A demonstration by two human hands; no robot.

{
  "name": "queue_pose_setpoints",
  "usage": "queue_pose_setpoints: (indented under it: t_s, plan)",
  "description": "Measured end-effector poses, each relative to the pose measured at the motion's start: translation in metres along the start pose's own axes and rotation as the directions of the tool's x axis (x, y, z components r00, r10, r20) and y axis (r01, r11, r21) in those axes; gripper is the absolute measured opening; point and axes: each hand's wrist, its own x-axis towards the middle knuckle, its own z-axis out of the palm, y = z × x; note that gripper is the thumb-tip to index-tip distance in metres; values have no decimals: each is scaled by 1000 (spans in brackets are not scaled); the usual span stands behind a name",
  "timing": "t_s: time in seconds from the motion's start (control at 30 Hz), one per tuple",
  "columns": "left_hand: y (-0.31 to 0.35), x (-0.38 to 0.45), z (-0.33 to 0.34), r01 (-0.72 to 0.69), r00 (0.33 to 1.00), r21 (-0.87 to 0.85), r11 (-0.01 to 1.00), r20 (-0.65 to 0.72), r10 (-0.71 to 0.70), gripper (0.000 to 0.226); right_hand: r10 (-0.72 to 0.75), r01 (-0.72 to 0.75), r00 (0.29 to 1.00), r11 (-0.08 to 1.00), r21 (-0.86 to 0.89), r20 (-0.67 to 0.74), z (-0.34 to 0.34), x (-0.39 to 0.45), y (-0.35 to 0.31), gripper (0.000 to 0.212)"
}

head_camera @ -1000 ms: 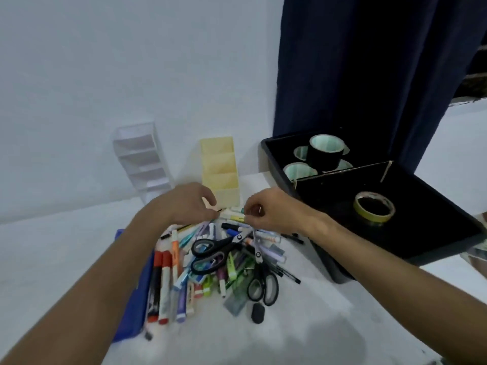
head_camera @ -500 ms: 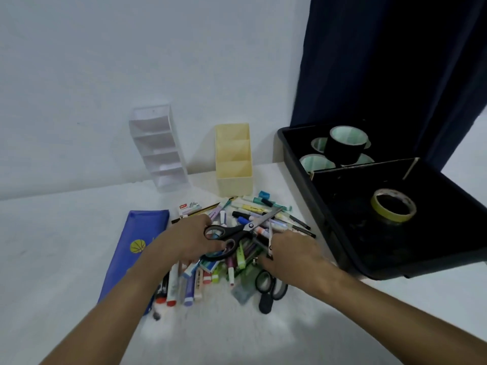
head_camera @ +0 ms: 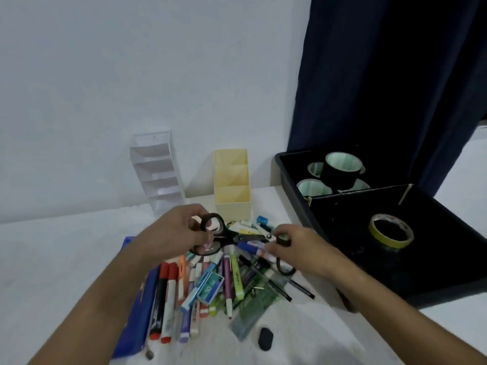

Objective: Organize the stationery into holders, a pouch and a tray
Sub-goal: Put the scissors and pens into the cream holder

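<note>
Tape rolls [head_camera: 342, 169] sit in the black tray's [head_camera: 292, 175] back compartment, a yellow roll [head_camera: 390, 234] in front. Both holders, white [head_camera: 158, 175] and yellow [head_camera: 232, 185], stand empty. Since half a second ago, the left hand [head_camera: 174, 233] has lifted the black scissors [head_camera: 216, 233] off the pile, fingers curled round a handle; the right hand [head_camera: 297, 248] now pinches a second pair [head_camera: 283, 267].

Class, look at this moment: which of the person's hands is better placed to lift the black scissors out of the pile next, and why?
Left. The left hand already grips the black scissors by the handle loops; the right hand holds a second pair.
</note>
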Motion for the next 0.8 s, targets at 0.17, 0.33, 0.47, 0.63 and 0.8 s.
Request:
queue_pose_setpoints:
  t_s: [0.17, 0.33, 0.47, 0.63, 0.8]
  plan:
    - [59, 4, -46, -171, 927, 185, 968, -303, 221, 11, -99, 122, 976, 986, 111, -191, -53, 28, -30, 33]
    - [116, 31, -85, -247, 764, 416, 875, -471, 440, 30, -174, 174, 970, 985, -16, -170, -96, 69, -73, 25]
    - [139, 64, -92, -254, 747, 498, 829, -444, 495, 33, -242, 211, 944, 966, -152, -226, -109, 107, -97, 19]
    - [137, 104, -86, -246, 795, 548, 799, -358, 490, 35, -258, 199, 918, 957, -211, -301, -93, 151, -106, 29]
    - [119, 138, -77, -234, 835, 522, 820, -323, 444, 36, -225, 167, 923, 965, -202, -311, -70, 189, -102, 33]
